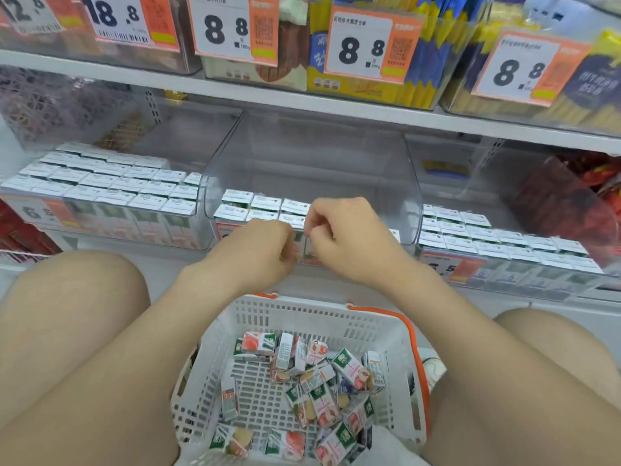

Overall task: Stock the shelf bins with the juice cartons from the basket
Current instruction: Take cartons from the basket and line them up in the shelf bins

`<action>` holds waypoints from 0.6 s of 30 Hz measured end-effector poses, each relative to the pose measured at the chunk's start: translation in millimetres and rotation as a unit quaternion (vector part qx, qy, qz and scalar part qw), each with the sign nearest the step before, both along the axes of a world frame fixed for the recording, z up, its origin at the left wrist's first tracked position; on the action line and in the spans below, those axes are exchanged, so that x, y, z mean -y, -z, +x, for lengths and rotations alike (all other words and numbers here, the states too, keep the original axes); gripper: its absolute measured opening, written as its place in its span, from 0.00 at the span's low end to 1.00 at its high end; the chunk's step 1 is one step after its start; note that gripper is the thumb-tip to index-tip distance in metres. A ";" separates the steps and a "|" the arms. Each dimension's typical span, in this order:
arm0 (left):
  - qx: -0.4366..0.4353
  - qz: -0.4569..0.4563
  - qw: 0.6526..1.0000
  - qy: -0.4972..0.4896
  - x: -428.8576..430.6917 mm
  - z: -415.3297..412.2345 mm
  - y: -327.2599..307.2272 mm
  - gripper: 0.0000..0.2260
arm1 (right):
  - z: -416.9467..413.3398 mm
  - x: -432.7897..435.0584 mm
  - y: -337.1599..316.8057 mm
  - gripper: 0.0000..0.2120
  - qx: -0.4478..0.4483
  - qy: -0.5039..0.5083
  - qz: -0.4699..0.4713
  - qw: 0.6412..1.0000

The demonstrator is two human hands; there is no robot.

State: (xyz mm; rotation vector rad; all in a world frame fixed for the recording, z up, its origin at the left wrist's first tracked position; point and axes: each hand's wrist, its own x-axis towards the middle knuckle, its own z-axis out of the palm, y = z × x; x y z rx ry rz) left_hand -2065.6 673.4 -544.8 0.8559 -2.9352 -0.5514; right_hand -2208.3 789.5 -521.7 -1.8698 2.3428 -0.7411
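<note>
Juice cartons (289,375), small rectangular printed-card boxes in green, white and pink, lie tumbled in the white slotted plastic basket (322,317) between the person's knees, their long axes pointing every way. Beyond it, the left hand (258,247) and right hand (342,237) are held knuckles up with fingers curled, pinching upright cartons between them at the front of the middle clear plastic bin (386,169). Behind them, stocked cartons (265,203) stand in neat rows, white tops up, long axes vertical.

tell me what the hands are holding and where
The left hand and right hand each pinch a carton near its top, in the front row of the middle bin; exact contact is hidden.
</note>
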 end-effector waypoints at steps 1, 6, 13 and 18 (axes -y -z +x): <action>0.086 0.012 0.995 0.041 -3.2 1.6 6.3 0.02 | 7.5 -12.3 -0.5 0.11 0.006 -0.025 0.046 0.999; 0.395 0.027 0.905 0.157 -27.4 -4.6 80.2 0.11 | 24.7 -48.2 40.2 0.11 -0.032 -0.112 0.386 0.915; 0.367 0.102 0.901 0.209 -75.9 -16.6 164.4 0.20 | 28.2 -76.6 125.7 0.17 -0.050 -0.123 0.518 0.845; 0.396 0.120 0.889 0.195 -87.3 -11.1 233.0 0.16 | 24.2 -102.5 180.2 0.16 -0.047 -0.123 0.555 0.822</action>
